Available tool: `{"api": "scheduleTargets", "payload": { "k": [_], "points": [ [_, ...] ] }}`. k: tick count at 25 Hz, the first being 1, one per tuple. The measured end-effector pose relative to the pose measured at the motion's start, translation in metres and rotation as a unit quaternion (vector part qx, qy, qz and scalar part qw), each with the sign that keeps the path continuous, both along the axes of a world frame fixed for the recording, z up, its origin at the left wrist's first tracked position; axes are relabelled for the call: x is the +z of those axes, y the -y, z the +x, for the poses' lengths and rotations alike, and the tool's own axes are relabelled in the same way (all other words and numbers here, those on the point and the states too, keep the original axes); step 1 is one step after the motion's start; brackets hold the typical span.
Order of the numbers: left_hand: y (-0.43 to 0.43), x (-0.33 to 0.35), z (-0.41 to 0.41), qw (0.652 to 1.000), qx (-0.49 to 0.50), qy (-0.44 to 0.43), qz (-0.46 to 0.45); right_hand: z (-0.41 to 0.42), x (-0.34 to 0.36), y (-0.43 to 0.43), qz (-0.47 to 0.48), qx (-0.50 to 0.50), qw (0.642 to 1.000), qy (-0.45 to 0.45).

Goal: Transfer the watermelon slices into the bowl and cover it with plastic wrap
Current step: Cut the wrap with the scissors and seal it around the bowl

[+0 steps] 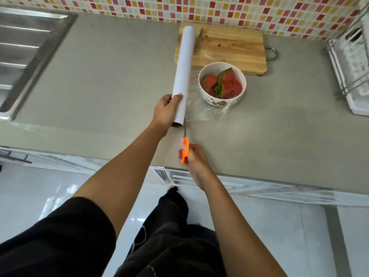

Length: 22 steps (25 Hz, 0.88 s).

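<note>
Grey kitchen bench [99, 76], mosaic tiles behind. We note the bowl [214, 100] just near of the cutting board [229, 47], watermelon slices [229, 82] inside. Plastic wrap [201, 110] runs over it from the roll [184, 62] at its left. Left hand [166, 111]: grip closed round the roll's near end. Right hand [194, 156]: grip closed on orange scissors [185, 148], blades at the wrap's near edge.

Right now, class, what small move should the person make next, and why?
Probably cut along the roll: film covers the bowl of watermelon yet joins the roll in the left hand, and scissors in the right hand sit at its near edge.
</note>
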<state>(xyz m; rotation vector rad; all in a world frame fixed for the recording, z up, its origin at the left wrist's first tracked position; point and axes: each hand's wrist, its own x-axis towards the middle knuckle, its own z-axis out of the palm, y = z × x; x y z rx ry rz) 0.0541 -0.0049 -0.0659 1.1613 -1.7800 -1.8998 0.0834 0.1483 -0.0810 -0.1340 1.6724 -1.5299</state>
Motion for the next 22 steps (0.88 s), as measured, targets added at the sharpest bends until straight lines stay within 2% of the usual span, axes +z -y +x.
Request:
{"api": "scheduleTargets", "payload": {
  "k": [6,17,22],
  "points": [
    [0.000,-0.007,0.000,1.000,-0.010,0.010,-0.015,-0.017,-0.004,0.018,-0.033,-0.034,0.999,0.017],
    [-0.004,-0.008,0.002,1.000,0.004,0.000,0.006,-0.028,-0.022,0.007,-0.066,-0.007,0.998,0.005],
    [-0.001,-0.007,0.002,1.000,-0.005,0.004,0.027,-0.035,-0.015,0.019,-0.031,-0.017,0.999,0.023]
  ]
}}
